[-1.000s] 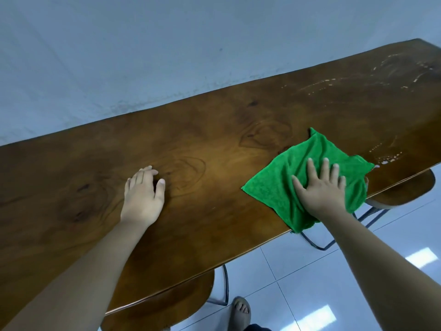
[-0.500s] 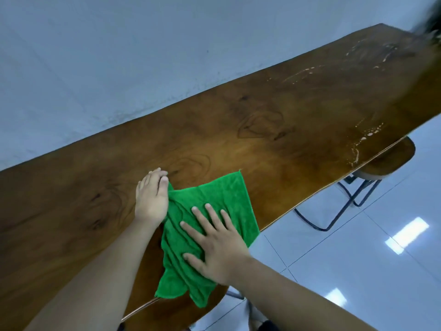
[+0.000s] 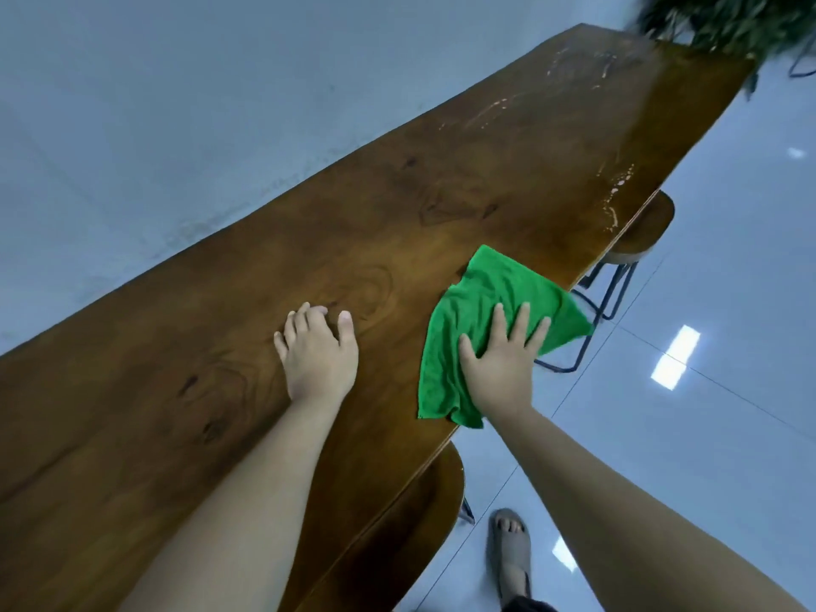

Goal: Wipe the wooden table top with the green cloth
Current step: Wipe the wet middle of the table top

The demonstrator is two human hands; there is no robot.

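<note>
In the head view, the right hand (image 3: 499, 364) lay flat with fingers spread on the green cloth (image 3: 490, 302), pressing it against the wooden table top (image 3: 397, 205) rather than clutching it. The cloth sat at the table's near edge, and its right corner and lower hem hung out past that edge over the tiled floor (image 3: 728, 302). The left hand (image 3: 318, 351) rested palm-down on bare wood just beside the cloth without touching it, open, with its fingers slightly curled and nothing in it. Pale wet streaks (image 3: 613, 201) showed farther along the near edge and toward the far end. A blurred plant (image 3: 724, 19) stood at the far end. Round wooden stools (image 3: 640, 231) were tucked under the table, and a sandalled foot (image 3: 508, 549) stood on the floor.
</note>
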